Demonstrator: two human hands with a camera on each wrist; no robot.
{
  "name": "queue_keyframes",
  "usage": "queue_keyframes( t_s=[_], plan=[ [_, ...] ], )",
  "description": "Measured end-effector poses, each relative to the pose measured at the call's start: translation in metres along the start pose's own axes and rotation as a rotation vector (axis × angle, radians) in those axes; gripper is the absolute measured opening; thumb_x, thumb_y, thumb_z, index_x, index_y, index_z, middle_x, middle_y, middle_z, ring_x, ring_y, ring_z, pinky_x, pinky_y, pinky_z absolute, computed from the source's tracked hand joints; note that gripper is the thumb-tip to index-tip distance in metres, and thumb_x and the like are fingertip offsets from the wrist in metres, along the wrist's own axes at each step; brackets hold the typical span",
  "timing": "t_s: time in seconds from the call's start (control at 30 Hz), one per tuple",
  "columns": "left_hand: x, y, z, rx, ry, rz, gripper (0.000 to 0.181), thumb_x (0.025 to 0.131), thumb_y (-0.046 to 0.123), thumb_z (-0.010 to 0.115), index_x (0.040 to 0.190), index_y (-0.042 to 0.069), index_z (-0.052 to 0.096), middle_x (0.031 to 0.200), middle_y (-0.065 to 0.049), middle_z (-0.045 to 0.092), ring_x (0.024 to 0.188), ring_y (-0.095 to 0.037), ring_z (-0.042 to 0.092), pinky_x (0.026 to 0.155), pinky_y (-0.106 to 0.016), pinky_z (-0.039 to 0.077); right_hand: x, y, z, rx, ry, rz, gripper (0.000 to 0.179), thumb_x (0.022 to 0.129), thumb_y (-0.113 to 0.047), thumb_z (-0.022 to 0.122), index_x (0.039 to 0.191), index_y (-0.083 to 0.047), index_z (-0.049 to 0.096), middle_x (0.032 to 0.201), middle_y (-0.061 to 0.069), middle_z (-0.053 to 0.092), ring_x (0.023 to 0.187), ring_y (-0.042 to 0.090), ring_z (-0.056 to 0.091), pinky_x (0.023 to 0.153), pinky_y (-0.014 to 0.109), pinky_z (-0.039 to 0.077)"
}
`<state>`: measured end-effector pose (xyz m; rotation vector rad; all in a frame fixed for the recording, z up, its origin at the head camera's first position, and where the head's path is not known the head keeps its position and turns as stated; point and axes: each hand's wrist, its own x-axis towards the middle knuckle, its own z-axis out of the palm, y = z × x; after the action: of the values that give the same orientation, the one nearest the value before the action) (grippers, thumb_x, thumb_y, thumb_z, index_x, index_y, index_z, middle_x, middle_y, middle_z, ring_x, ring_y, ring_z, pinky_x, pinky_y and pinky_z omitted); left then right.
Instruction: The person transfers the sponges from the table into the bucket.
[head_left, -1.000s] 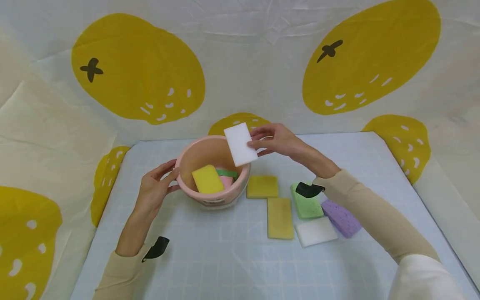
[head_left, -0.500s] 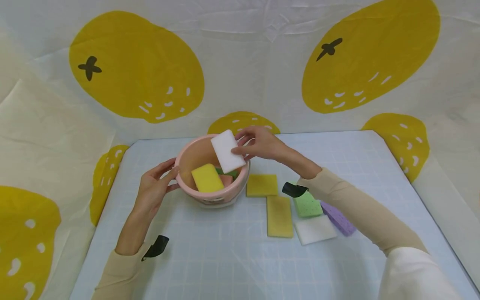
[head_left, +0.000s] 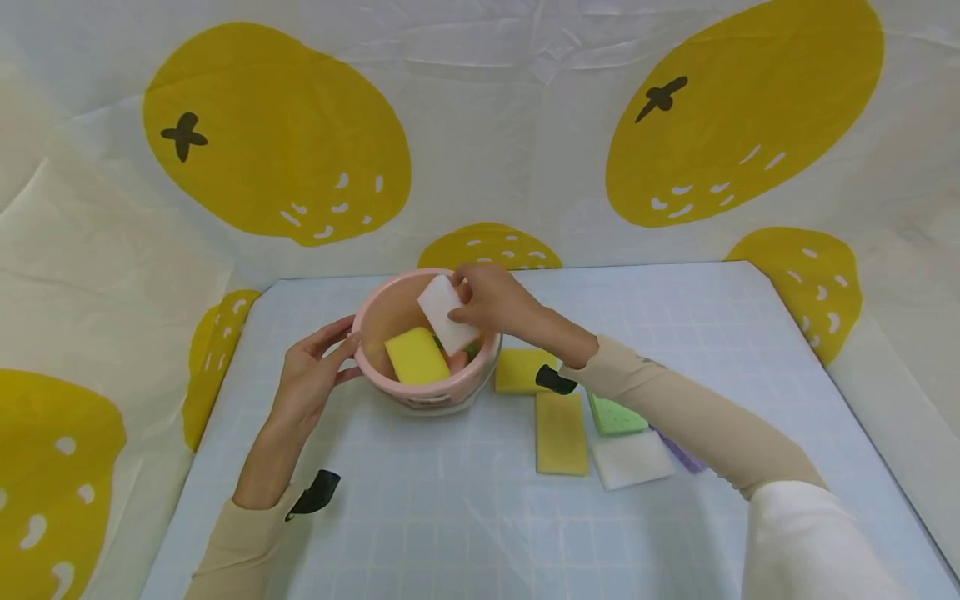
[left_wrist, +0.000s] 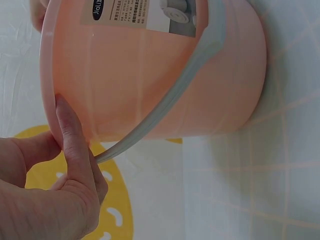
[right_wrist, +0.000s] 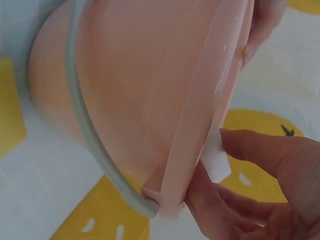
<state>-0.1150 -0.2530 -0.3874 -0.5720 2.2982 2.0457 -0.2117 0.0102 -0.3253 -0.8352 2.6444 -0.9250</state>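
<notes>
A pink bucket (head_left: pixel 431 390) with a pale grey handle (left_wrist: pixel 172 95) stands at the back of the table. My left hand (head_left: pixel 311 375) pinches its left rim, thumb and fingers on either side of the wall in the left wrist view. My right hand (head_left: pixel 491 304) holds a white sponge (head_left: pixel 444 312) between thumb and fingers, tilted inside the bucket's mouth at the right rim. A yellow sponge (head_left: pixel 417 356) lies inside, beside a pink sponge (head_left: pixel 457 362) and a green one (head_left: pixel 472 350), both partly covered by the white sponge.
Right of the bucket lie two yellow sponges (head_left: pixel 562 433), a light green sponge (head_left: pixel 617 415), a flat white sponge (head_left: pixel 632 460) and a purple sponge (head_left: pixel 681 452), partly under the right sleeve (head_left: pixel 697 408). A pale curtain with yellow fruit prints (head_left: pixel 277 133) hangs behind the table.
My right hand has moved left and down, bringing the white sponge from over the right rim into the bucket's mouth. My left hand stays on the rim.
</notes>
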Motion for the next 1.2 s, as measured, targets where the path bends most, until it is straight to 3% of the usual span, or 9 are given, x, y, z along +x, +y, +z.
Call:
queue_keyframes(
  t_s=[0.2, 0.33, 0.6, 0.87, 1.0, 1.2],
  plan=[
    [-0.001, 0.001, 0.001, -0.005, 0.001, 0.0, 0.053, 0.1, 0.025, 0.069, 0.149, 0.009, 0.055, 0.146, -0.009, 0.052, 0.099, -0.012, 0.063, 0.081, -0.027, 0.061, 0.004, -0.01, 0.011, -0.197, -0.039, 0.003, 0.042, 0.096, -0.013, 0.073, 0.132, 0.001, 0.057, 0.111, 0.014, 0.067, 0.096, 0.027, 0.061, 0.08, 0.034, 0.056],
    [-0.001, 0.0, 0.002, -0.005, -0.001, 0.004, 0.053, 0.1, 0.026, 0.07, 0.148, 0.009, 0.055, 0.146, -0.009, 0.053, 0.098, -0.012, 0.063, 0.08, -0.027, 0.062, 0.006, -0.013, 0.018, -0.254, -0.086, 0.009, 0.037, 0.098, -0.009, 0.068, 0.131, 0.001, 0.056, 0.118, 0.015, 0.066, 0.1, 0.031, 0.061, 0.084, 0.039, 0.056],
    [-0.002, 0.001, 0.003, 0.032, 0.008, -0.018, 0.054, 0.1, 0.03, 0.069, 0.15, 0.014, 0.055, 0.15, -0.008, 0.051, 0.101, -0.013, 0.062, 0.081, -0.027, 0.061, 0.013, -0.014, 0.027, -0.355, -0.134, 0.001, 0.014, 0.098, 0.002, 0.06, 0.112, 0.001, 0.06, 0.112, 0.014, 0.065, 0.093, 0.029, 0.059, 0.074, 0.035, 0.054],
    [-0.002, 0.001, 0.004, 0.035, 0.018, -0.031, 0.054, 0.1, 0.03, 0.069, 0.15, 0.014, 0.055, 0.15, -0.008, 0.052, 0.103, -0.014, 0.063, 0.081, -0.026, 0.061, 0.01, -0.008, 0.028, -0.238, -0.079, -0.048, 0.027, 0.098, 0.011, 0.052, 0.122, 0.003, 0.06, 0.123, 0.016, 0.063, 0.105, 0.028, 0.057, 0.088, 0.033, 0.052],
    [-0.002, 0.002, 0.005, 0.045, 0.027, -0.038, 0.053, 0.1, 0.03, 0.069, 0.15, 0.015, 0.055, 0.15, -0.007, 0.052, 0.106, -0.015, 0.062, 0.081, -0.026, 0.061, 0.008, -0.004, 0.024, -0.205, -0.093, -0.077, 0.019, 0.098, 0.008, 0.057, 0.116, 0.006, 0.06, 0.111, 0.017, 0.064, 0.1, 0.029, 0.057, 0.086, 0.035, 0.051],
    [-0.001, 0.002, 0.006, 0.059, 0.041, -0.054, 0.054, 0.1, 0.032, 0.069, 0.15, 0.017, 0.055, 0.151, -0.006, 0.051, 0.107, -0.018, 0.062, 0.082, -0.027, 0.061, 0.005, 0.001, 0.016, -0.115, -0.094, -0.099, 0.025, 0.098, -0.003, 0.066, 0.121, 0.007, 0.061, 0.114, 0.018, 0.068, 0.1, 0.028, 0.063, 0.085, 0.032, 0.057]
  ],
)
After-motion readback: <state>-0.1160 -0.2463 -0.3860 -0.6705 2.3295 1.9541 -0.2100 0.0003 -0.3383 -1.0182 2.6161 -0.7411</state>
